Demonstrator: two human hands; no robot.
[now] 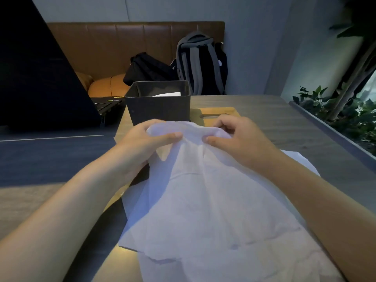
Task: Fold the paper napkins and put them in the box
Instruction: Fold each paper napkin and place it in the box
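Both hands, left hand and right hand, pinch the far edge of a thin white paper napkin at centre frame; the dark grey square box stands just beyond their fingers.

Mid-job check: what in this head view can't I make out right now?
- Box contents: its front wall hides all but a white corner.
- Table under the napkin: the held sheet covers it.
- Left hand and right hand fingertips: tucked behind the napkin.
- Laptop: cut off by the left edge.
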